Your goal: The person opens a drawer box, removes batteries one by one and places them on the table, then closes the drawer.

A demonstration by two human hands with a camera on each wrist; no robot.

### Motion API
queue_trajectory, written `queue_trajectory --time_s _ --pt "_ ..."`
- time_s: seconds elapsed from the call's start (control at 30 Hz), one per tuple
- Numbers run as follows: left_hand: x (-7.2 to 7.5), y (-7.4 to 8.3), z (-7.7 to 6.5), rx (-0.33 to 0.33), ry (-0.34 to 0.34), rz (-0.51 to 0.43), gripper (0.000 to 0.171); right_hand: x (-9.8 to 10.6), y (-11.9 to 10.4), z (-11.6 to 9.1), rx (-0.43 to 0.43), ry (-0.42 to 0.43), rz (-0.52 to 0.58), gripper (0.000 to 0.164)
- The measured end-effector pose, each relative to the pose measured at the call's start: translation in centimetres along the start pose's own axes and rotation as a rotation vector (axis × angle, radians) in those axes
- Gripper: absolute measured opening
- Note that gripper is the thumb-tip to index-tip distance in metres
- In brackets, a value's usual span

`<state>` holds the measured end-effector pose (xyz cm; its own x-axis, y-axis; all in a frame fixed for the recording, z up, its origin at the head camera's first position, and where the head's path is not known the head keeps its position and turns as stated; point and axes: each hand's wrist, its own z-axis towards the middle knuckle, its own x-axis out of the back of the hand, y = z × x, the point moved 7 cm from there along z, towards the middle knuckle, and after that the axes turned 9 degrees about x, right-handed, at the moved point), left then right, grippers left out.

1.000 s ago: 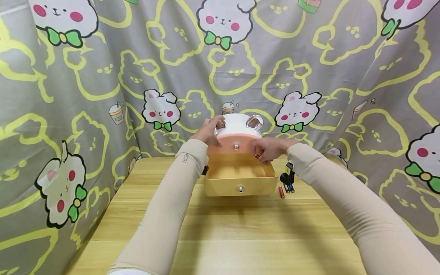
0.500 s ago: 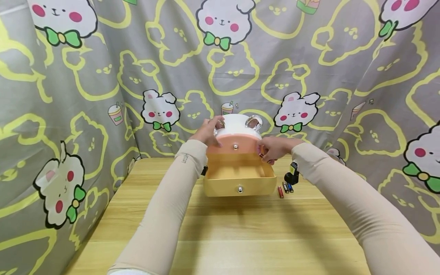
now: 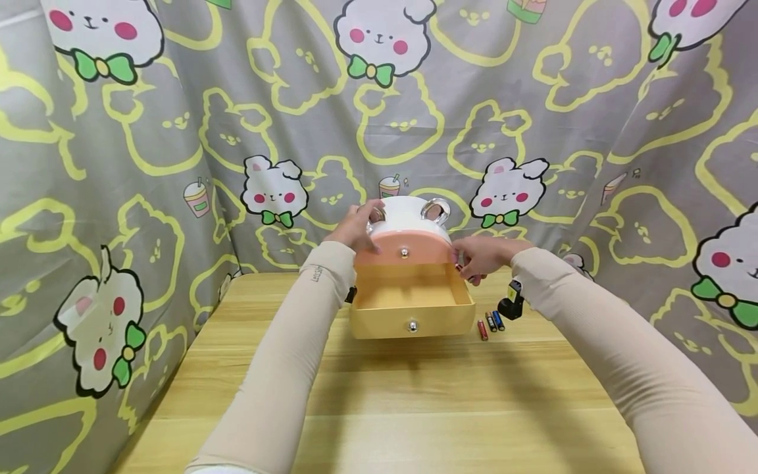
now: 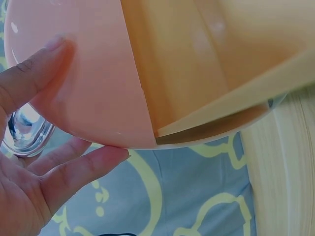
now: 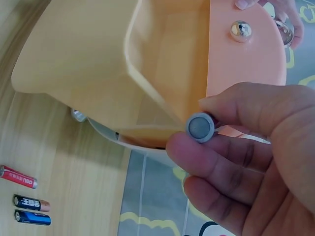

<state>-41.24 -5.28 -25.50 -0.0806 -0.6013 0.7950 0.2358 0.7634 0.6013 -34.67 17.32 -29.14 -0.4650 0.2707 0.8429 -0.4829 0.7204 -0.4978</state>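
A small storage box [image 3: 405, 209] with a white rounded top and clear ear-shaped pieces stands at the back of the table. Its upper pink drawer [image 3: 385, 246] is closed, while the yellow drawer [image 3: 381, 324] below is pulled well out with a bare floor. My left hand [image 3: 354, 229] grips the box's left side, thumb on the pink front and fingers behind the edge [image 4: 106, 147]. At the opposite side, my right hand [image 3: 487, 255] pinches a battery [image 5: 201, 128] between thumb and fingertips, its flat grey end facing the right wrist camera. The fingers overlap the box's right edge in that view.
A red battery [image 3: 482, 330], a black one [image 3: 491, 322] and a blue one [image 3: 499, 320] lie on the wooden table [image 3: 414, 408] right of the yellow drawer. A patterned grey curtain [image 3: 331, 131] surrounds the table's back and sides.
My right hand has moved to the right, from before the pink drawer to the box's right edge, still pinching the battery. The left hand keeps its hold.
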Motion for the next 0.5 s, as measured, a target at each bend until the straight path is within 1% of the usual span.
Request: queue_trajectory --time_s 0.3,0.5 --pt "0.1 -0.2 0.0 0.011 0.016 -0.002 0.099 0.1 1.0 -0.6 -0.003 0.034 0.012 0.02" --pt "0.0 0.0 -0.2 0.014 0.006 -0.021 0.099 0.0 1.8 -0.9 -0.014 0.056 0.021 0.021"
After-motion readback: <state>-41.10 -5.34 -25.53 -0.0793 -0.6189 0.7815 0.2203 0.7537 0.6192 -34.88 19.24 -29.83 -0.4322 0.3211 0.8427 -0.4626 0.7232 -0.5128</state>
